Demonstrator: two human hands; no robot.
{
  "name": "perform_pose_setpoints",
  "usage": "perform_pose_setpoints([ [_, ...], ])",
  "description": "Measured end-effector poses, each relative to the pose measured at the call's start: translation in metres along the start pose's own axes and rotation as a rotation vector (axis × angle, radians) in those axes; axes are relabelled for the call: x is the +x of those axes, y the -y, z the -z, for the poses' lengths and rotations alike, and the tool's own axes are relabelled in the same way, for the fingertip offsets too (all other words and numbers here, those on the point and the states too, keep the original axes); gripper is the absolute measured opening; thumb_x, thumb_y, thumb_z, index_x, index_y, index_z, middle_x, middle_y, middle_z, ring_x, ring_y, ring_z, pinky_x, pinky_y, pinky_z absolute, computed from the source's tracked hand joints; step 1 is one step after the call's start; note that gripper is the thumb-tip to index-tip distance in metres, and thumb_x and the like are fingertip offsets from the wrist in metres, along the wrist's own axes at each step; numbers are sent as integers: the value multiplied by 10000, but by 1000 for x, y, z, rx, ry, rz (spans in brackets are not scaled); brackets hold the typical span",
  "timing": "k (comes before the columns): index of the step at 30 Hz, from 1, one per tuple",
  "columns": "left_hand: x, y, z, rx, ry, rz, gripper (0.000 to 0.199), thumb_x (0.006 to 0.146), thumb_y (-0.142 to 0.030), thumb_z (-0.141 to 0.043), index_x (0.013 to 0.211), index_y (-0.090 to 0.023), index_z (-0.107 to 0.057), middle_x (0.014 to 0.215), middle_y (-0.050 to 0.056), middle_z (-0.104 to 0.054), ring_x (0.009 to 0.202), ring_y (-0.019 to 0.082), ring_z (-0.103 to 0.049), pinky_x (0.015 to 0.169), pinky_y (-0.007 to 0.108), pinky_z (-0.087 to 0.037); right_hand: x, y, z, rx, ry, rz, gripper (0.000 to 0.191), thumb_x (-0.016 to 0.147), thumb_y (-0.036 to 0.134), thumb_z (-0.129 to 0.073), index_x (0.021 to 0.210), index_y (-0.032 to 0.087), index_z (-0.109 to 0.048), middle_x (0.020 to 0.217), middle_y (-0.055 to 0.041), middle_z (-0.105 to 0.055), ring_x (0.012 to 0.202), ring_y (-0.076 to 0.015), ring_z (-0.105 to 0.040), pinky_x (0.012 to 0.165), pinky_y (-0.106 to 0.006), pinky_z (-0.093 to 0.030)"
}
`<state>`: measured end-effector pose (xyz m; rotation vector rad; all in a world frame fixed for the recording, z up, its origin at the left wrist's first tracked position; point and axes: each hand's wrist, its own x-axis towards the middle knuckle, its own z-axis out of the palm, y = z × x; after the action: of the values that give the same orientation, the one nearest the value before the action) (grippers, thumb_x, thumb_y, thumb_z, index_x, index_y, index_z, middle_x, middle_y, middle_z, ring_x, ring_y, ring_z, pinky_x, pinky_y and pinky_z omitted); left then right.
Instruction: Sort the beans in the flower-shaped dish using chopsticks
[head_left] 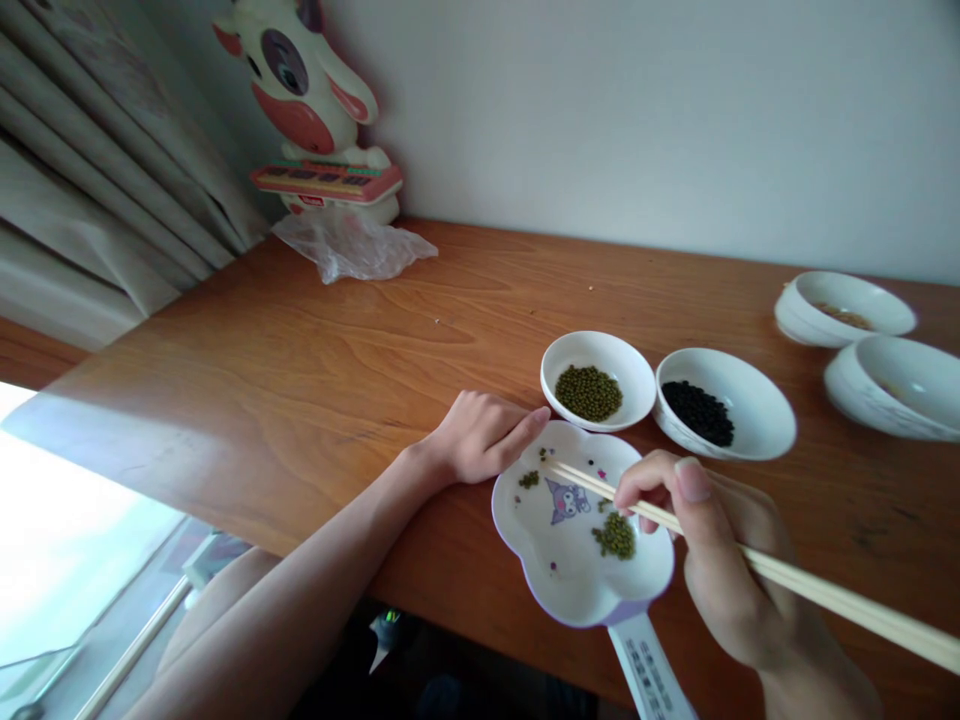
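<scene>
My right hand (720, 540) holds a pair of wooden chopsticks (817, 592), whose tips touch down beside a few green beans (543, 455) in a white flower-shaped dish (577, 590) with a purple rim, handle and cartoon print. More mung beans (615, 537) lie in a larger pile at the dish's right and a small cluster at its left. My left hand (491, 435) rests on the table with fingers curled and thumb along the dish's upper-left rim, gripping the edge. Just behind stands a white bowl (634, 365) of mung beans; to its right, a bowl (769, 420) holds black beans.
Two more white bowls (795, 315) stand at the right, the farther one with light brown bits inside. A cow-shaped toy keyboard (330, 180) and a crumpled clear plastic bag (360, 250) sit at the back left of the wooden table (300, 400). A curtain (97, 180) hangs at the left.
</scene>
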<state>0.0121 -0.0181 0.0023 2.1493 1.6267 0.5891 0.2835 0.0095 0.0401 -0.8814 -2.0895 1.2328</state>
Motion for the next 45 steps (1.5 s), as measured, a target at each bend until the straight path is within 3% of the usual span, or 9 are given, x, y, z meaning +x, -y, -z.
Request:
perform_pose_setpoints([
  [13,-2,3,-1,28,-19,-19,577,1120,-447,-270,645,-174,-449,612,8,-532,536,108,-385,577,319,-247,4,15,-3,-1,10,-32,604,1089,588,-257,833,227,-668,663,-7,-600,590,-154,-544,551,-314,-367],
  [22,0,1,0,30,14,-38,566,1128,-421,-255,661,-172,-455,630,7,-544,573,108,-446,591,298,-273,6,5,-7,20,-12,21,558,1101,530,-294,819,218,-661,732,-12,-654,693,-154,-610,639,-295,-431],
  [30,0,0,1,73,10,-15,563,1129,-425,-259,667,-169,-455,644,8,-551,561,105,-398,591,299,-261,3,4,-6,45,-45,43,568,1102,527,-270,832,220,-664,716,-12,-649,639,-150,-603,570,-286,-413],
  [34,0,1,0,48,12,-19,558,1127,-427,-273,658,-172,-435,632,1,-534,555,105,-387,592,300,-265,3,0,-5,39,-86,58,557,1100,522,-279,812,221,-650,642,6,-568,568,-136,-546,522,-270,-382],
  [45,0,3,0,45,18,-50,570,1129,-413,-265,649,-171,-455,636,10,-552,553,105,-419,581,301,-273,4,-6,-7,74,-63,-32,604,1099,549,-267,799,219,-673,751,-23,-668,693,-162,-595,629,-290,-429],
])
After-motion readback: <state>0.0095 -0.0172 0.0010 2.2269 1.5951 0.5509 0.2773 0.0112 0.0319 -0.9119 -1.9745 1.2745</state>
